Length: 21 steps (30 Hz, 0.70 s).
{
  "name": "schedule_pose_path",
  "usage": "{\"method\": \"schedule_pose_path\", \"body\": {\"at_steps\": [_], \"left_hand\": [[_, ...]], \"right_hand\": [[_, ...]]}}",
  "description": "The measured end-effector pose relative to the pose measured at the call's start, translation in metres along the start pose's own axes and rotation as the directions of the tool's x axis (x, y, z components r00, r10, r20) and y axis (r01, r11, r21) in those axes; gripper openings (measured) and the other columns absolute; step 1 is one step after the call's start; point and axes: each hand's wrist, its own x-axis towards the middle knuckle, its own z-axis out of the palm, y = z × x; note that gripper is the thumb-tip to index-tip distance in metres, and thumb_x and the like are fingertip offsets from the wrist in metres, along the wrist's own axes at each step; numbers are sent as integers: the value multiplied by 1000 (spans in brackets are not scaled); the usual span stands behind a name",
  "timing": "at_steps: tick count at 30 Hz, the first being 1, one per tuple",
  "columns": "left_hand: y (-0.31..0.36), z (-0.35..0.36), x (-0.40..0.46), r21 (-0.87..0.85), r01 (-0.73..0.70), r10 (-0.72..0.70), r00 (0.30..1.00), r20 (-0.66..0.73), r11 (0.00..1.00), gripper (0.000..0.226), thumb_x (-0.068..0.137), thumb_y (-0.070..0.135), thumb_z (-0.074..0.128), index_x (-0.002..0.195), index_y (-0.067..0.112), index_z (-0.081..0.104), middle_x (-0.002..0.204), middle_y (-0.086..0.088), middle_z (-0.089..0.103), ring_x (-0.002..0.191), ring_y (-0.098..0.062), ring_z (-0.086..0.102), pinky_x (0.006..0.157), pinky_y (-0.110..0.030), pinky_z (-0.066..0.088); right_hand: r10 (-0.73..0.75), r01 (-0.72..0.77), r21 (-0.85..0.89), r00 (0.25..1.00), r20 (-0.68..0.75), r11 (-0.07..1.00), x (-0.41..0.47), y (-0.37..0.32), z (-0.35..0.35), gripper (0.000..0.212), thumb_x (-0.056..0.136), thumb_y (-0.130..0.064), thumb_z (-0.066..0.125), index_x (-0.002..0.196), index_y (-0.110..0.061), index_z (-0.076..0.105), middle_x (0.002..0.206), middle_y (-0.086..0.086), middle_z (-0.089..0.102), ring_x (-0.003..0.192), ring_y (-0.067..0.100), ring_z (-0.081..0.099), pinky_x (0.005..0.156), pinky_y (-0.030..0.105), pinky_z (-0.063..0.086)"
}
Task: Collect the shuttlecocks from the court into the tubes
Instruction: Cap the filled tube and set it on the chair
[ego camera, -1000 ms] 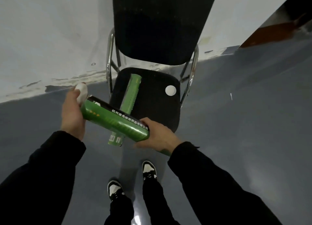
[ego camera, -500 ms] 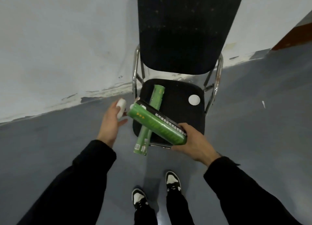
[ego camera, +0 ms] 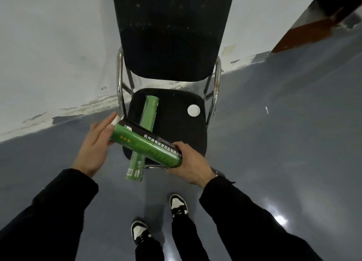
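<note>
We see green tube (ego camera: 146, 144) w/ black strip; right hand (ego camera: 189, 163) grips its end, left hand (ego camera: 94, 145) presses white cap (ego camera: 115, 120) on, fingers straight.

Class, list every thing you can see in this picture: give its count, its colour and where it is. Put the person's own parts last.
Chair: one, black with metal frame, against the wall.
Held tube: one, green and black, held over the seat's front edge.
Tube on the seat: one, green, lying on the seat, its near end jutting past the front edge.
Round lid: one, white, on the seat's right side.
White cap: one, at the held tube's left end, under the left fingers.
White scrap: one, on the grey floor right of the chair.
Shoes: two, black and white, on the floor.
Left hand: presses the cap.
Right hand: grips the held tube.
</note>
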Motion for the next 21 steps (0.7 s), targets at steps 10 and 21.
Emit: {"method": "schedule_pose_path", "body": {"at_steps": [10,21], "left_hand": [[3,22,-17,284,-185,183,983,32,941,43,111,30,35,153,23,44,143,2,51,121,8,48,98,5,27],[5,35,-27,-293,17,-62,988,-142,956,39,112,30,32,137,22,62,131,-6,65,115,-8,65,94,-23,53]], "right_hand": [[33,-30,95,999,-27,995,-10,16,12,67,62,-50,75,122,-45,46,107,-13,59,94,12,63,84,42,56],[6,-2,39,996,-85,999,-13,7,20,70,60,-51,72,124,-44,45,105,-16,57,92,13,61,81,41,54]]}}
